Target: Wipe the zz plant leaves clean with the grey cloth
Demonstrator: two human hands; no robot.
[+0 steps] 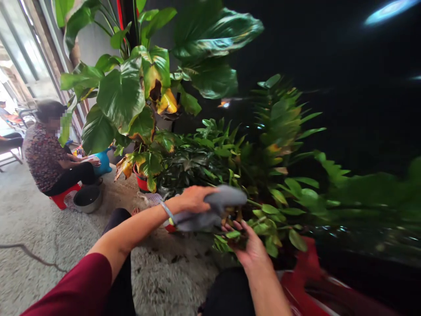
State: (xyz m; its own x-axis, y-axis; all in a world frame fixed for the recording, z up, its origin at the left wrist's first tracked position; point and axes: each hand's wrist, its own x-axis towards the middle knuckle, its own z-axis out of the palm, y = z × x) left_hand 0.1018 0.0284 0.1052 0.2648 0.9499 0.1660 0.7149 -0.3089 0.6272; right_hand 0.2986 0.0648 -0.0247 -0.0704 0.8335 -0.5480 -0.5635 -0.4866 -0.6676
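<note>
My left hand (195, 199) is closed on a grey cloth (226, 197), part of which hangs below toward the wrist. Just under the cloth, my right hand (246, 241) is turned palm up, its fingers curled at a brownish-yellow leaf (229, 216) of a low green plant. Motion blur and the cloth partly hide where those fingertips meet the leaf. Green leafy stems (263, 226) spread around and beyond the right hand.
A large broad-leaved plant (121, 92) with yellowed leaves stands in a red pot (141, 180). At left a person (48, 149) sits on a red stool (64, 197) beside a grey basin (87, 199). A red object (305, 263) lies at lower right. A cable (29, 252) crosses the concrete floor.
</note>
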